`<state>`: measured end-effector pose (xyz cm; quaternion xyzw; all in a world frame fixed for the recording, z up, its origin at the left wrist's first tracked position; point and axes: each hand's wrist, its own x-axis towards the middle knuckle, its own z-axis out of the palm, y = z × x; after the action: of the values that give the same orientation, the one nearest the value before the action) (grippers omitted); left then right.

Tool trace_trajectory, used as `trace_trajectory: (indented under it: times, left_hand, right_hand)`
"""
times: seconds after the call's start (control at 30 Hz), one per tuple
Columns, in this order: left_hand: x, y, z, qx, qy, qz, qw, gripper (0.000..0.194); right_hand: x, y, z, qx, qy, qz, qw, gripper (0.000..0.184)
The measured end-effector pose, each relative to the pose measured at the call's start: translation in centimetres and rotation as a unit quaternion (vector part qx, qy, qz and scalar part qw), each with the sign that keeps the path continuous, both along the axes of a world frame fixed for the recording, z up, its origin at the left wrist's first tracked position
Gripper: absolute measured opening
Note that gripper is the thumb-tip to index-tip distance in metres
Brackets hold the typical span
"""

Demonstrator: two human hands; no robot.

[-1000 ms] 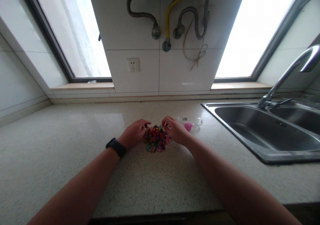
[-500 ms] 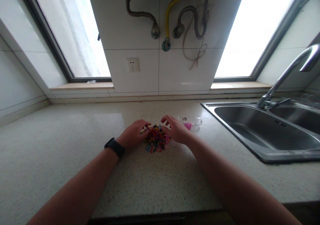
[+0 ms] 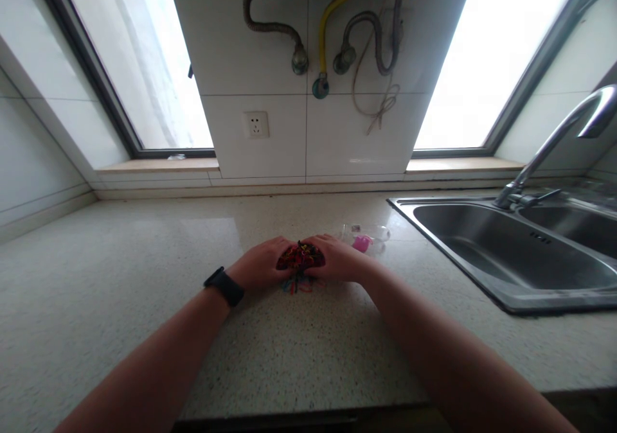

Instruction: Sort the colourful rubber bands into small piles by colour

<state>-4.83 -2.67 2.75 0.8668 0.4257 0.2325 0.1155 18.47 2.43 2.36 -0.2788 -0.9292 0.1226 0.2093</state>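
Where the fingertips of both hands come close together, they curve around the far side of a pile of small multicoloured bands [image 3: 299, 257], while the thumbs curve in on its near side. The left hand [image 3: 258, 264] and the right hand [image 3: 341, 261] are each half-curled, thumb and fingers well spread, with the bands between them; whether either has a firm hold on any, I cannot tell. Some bands lie loose in front of the thumbs, toward the front edge of the counter [image 3: 289, 349]. The pile sits on the counter, between its front and back edges, left of the sink [image 3: 482, 253].

A black watch [image 3: 225, 285] circles the left wrist. Just beyond the right hand, toward the sink's rim, lies a clear plastic container [image 3: 380, 232], with a pink piece [image 3: 361, 243] at it; whether inside or in front, I cannot tell. A curved faucet [image 3: 563, 124] rises behind the sink. Above the counter's back edge, the tiled wall carries a socket [image 3: 257, 125] and a yellow hose [image 3: 322, 35].
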Motion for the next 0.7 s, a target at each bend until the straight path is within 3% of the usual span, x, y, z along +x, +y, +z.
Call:
trace_trajectory:
  times: [0.27,0.47,0.7]
  left_hand:
    - [0.69,-0.03,0.04,-0.001,-0.025,0.016,1.000,0.023]
    - [0.69,0.14,0.08,0.000,-0.059,0.032,0.998,0.022]
    - [0.42,0.60,-0.50,-0.049,-0.136,0.047,0.988,0.021]
  right_hand:
    - [-0.70,-0.15,-0.16,-0.026,0.040,-0.028,0.998,0.031]
    - [-0.84,0.01,-0.19,-0.022,0.069,-0.062,0.995,0.023]
    - [-0.79,0.36,-0.49,-0.058,0.117,-0.082,0.988,0.016]
